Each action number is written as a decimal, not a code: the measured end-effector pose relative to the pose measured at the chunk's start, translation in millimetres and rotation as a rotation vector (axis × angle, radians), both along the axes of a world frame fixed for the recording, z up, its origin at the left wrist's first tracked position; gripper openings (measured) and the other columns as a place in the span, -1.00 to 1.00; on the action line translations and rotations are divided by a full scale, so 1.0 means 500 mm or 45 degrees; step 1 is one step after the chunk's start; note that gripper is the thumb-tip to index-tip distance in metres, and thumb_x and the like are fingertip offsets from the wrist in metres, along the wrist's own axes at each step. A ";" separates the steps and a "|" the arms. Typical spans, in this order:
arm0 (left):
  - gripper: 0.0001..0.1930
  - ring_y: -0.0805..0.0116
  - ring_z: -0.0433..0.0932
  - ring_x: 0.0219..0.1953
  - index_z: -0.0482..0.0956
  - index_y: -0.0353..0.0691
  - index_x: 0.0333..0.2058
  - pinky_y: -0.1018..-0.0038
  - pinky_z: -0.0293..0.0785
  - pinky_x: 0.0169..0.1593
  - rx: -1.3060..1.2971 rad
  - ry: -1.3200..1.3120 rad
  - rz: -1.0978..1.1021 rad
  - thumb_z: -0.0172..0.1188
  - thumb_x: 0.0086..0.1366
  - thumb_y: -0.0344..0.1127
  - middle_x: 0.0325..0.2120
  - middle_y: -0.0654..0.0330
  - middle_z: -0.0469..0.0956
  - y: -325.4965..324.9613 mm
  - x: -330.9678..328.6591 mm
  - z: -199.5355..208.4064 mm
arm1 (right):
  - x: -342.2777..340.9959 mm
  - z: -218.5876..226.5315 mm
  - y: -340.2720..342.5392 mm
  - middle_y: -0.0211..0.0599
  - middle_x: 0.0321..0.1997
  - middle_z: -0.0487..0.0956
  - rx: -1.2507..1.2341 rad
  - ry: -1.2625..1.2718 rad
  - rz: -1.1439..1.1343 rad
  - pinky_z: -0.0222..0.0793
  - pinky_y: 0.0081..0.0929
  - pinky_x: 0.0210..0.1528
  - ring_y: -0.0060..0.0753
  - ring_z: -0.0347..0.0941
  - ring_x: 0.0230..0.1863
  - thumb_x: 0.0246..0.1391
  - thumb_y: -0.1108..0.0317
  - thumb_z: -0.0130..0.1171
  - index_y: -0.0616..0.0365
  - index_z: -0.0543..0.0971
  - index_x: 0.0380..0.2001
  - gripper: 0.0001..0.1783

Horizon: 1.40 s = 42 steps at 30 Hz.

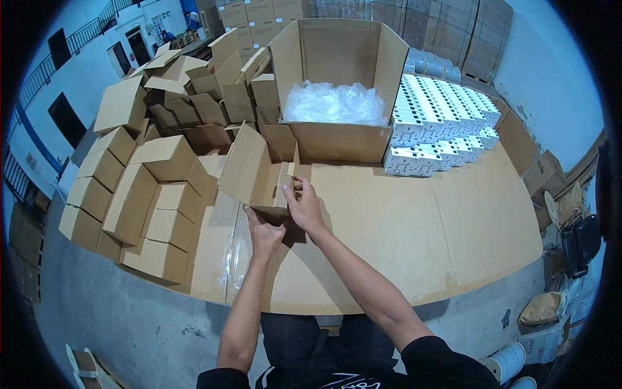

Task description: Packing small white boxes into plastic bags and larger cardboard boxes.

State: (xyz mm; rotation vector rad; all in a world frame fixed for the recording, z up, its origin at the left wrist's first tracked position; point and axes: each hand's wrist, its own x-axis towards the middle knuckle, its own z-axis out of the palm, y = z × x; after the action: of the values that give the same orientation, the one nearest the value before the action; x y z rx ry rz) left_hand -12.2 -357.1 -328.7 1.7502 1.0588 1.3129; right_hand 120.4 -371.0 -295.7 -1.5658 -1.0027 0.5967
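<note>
A small brown cardboard box (248, 166) stands tilted between my hands with its lid flap raised on the left. My left hand (264, 235) grips its near lower edge, fingers partly hidden beneath the cardboard. On the box's right side, my right hand (304, 206) pinches the side wall, thumb against one face and fingers behind. Just beyond it stands a large open carton (337, 144), with crumpled clear plastic bags (334, 104) inside.
Folded small boxes (165, 256) are stacked on the left of the cardboard-covered table (389, 240), with open boxes (214, 84) piled behind. White printed boxes (409, 162) stand in layers at the right. Wrapped cartons line the back. A white spool (505, 363) lies on the floor.
</note>
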 end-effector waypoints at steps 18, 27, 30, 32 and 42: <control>-0.15 -0.03 0.32 0.21 0.13 -0.41 0.25 0.18 0.23 0.33 0.027 0.334 0.119 0.46 0.07 -0.41 0.11 -0.13 0.33 -0.121 -0.088 0.006 | 0.162 -0.031 -0.152 0.05 0.15 0.46 0.088 -0.057 0.228 0.37 -0.15 0.19 0.06 0.44 0.14 0.40 0.11 -0.05 0.25 0.36 0.18 -0.52; -0.46 -0.23 0.28 0.26 0.38 -0.31 0.11 0.02 0.21 0.31 0.388 0.866 -0.520 0.31 0.19 -0.27 0.17 -0.18 0.32 -0.165 0.045 0.075 | 0.366 0.040 -0.320 -0.06 0.14 0.42 0.113 -0.695 0.186 0.43 -0.26 0.13 -0.07 0.43 0.10 0.28 0.38 0.07 0.19 0.39 0.14 -0.61; -0.47 -0.22 0.28 0.27 0.39 -0.32 0.11 0.00 0.18 0.33 0.269 0.825 -0.521 0.30 0.18 -0.30 0.18 -0.18 0.33 -0.155 0.059 0.071 | 0.466 0.063 -0.324 -0.07 0.13 0.44 0.198 -0.779 0.003 0.44 -0.25 0.10 -0.03 0.43 0.08 0.22 0.40 0.13 0.17 0.41 0.11 -0.61; -0.49 -0.22 0.29 0.26 0.41 -0.33 0.10 -0.03 0.18 0.33 0.367 0.896 -0.483 0.25 0.18 -0.34 0.17 -0.17 0.35 -0.150 0.069 0.062 | 0.551 0.073 -0.340 -0.11 0.12 0.46 0.235 -0.911 -0.124 0.47 -0.28 0.01 -0.11 0.46 0.05 0.16 0.41 0.17 0.13 0.43 0.10 -0.58; -0.56 -0.22 0.32 0.22 0.46 -0.33 0.04 -0.05 0.23 0.29 0.388 0.908 -0.430 0.20 0.16 -0.36 0.14 -0.15 0.38 -0.137 0.070 0.047 | 0.725 0.128 -0.347 -0.04 0.02 0.50 0.180 -0.817 -0.411 0.38 -0.14 0.12 0.04 0.45 0.08 0.05 0.47 0.17 0.22 0.47 0.01 -0.60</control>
State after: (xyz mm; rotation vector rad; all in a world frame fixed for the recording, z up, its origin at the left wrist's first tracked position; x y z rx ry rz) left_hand 22.8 -425.5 -305.1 2.5989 0.8781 0.6615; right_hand 482.9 -544.4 -231.9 -1.7799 -1.1873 -0.2195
